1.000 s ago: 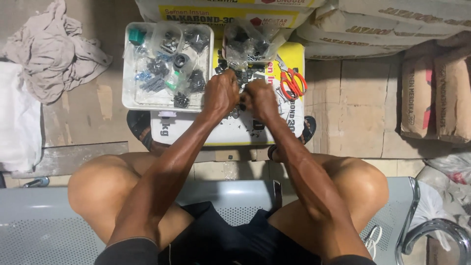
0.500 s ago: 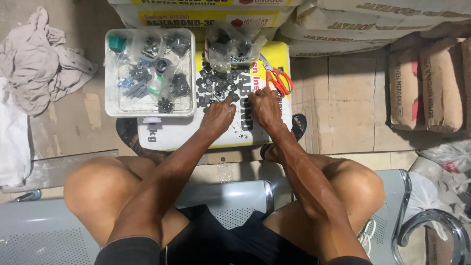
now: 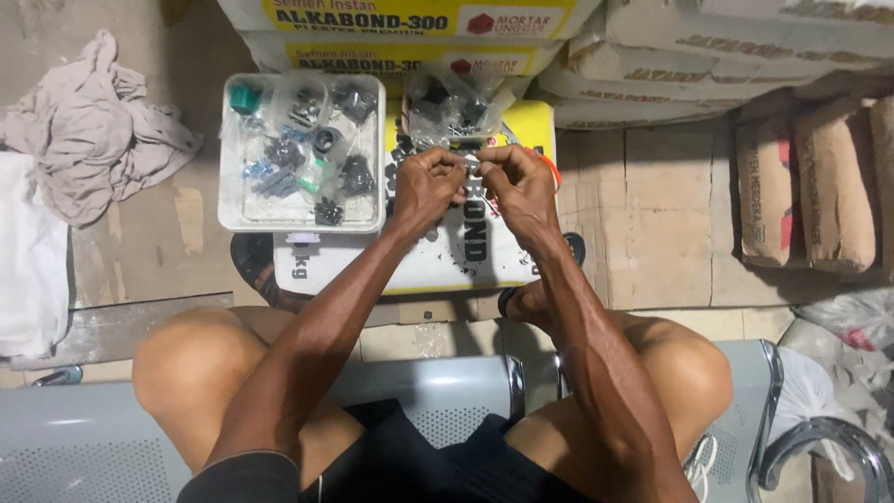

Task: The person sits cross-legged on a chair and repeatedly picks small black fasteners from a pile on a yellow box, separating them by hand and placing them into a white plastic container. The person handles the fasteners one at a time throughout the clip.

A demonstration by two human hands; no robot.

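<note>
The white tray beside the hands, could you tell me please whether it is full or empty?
Fairly full: the white tray holds many small clear bags of dark parts covering most of its floor, with no lid on it.

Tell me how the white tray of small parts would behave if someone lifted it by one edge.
The white tray looks thin and shallow, so it would probably flex rather than stay stiff. The small bagged parts lie loose in it and would likely slide toward the low side. With that many small dark fittings, it may feel heavier than it looks, though their material is hard to tell.
</note>
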